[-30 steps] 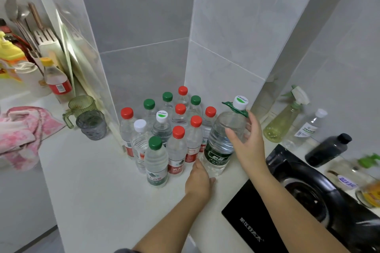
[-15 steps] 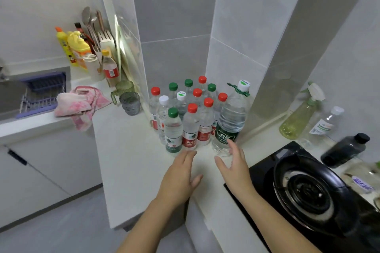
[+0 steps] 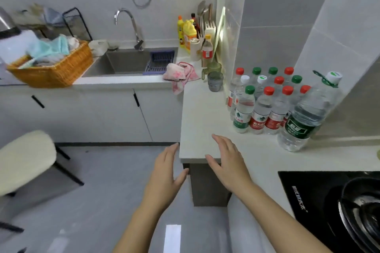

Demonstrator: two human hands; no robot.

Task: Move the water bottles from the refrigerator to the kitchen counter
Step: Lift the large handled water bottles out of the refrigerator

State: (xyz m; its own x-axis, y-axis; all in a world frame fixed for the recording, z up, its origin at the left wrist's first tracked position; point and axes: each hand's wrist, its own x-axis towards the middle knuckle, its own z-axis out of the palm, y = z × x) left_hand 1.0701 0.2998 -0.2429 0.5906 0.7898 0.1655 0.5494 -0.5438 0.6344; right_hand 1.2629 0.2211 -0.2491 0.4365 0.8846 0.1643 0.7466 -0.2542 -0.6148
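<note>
Pulled back since a moment ago, the left hand [image 3: 166, 178] and right hand [image 3: 228, 162] now hover at the corner of the worktop [image 3: 201, 113].
Both are empty, fingers straight and spread: the left over the floor [image 3: 102, 181] just off the edge, the right above the corner itself. Ahead of the right hand and off to its right, the large water bottle [image 3: 308, 115] stands upright, just beside the cluster of small water bottles [image 3: 265, 104].
</note>
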